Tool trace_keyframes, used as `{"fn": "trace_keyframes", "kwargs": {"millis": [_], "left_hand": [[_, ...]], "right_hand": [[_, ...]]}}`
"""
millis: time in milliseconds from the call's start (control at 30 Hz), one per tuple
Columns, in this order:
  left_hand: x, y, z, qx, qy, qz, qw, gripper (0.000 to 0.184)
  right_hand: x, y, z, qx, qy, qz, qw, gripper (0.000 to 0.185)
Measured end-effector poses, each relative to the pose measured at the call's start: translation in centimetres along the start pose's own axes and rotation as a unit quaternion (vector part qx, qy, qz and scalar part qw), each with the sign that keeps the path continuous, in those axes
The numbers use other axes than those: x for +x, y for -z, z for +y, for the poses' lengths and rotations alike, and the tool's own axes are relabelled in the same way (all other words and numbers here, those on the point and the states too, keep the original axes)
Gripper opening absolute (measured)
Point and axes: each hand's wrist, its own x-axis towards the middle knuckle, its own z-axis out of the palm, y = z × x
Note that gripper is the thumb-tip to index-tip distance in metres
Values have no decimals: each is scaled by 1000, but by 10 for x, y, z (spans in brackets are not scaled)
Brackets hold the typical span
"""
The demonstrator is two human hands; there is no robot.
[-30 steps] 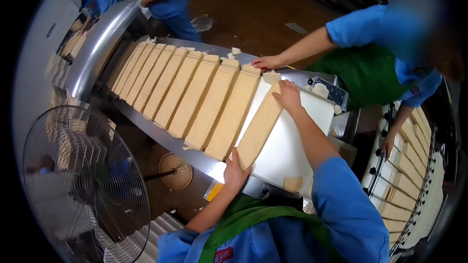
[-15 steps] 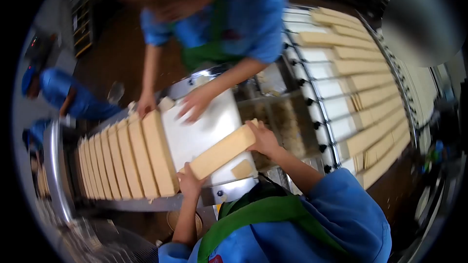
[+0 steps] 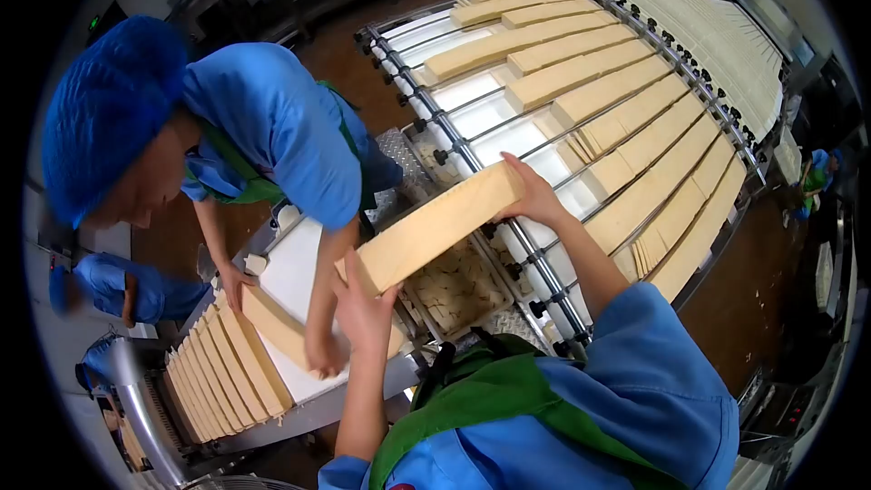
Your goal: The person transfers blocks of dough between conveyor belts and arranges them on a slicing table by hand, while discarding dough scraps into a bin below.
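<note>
Between my two hands is a long, pale yellow slab, its exact material not clear. It is raised and tilted, the right end higher, over the gap between the white work surface and the conveyor. My left hand grips its near left end, fingers and thumb closed around it. The far right end is held by my right hand, beside the conveyor's edge. On the white surface, a co-worker's hands are at another slab, next to a row of similar slabs.
At right, a wide conveyor with metal dividing rods carries several lanes of slabs. A bin of broken pieces sits below my slab. The co-worker leans in from the left. A metal roller frame stands at lower left.
My hands have lifted the slab off the white surface and carried it right, towards the conveyor. The view has turned right. The co-worker has leaned over the surface, handling another slab.
</note>
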Motion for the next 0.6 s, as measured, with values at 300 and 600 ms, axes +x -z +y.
{"fn": "trace_keyframes", "kwargs": {"millis": [300, 600], "left_hand": [[48, -28, 82, 25, -101, -36, 994, 54], [53, -82, 102, -156, -104, -101, 977, 46]], "right_hand": [[45, 28, 79, -155, -321, -4, 934, 84], [26, 38, 85, -308, -274, 51, 910, 84]]}}
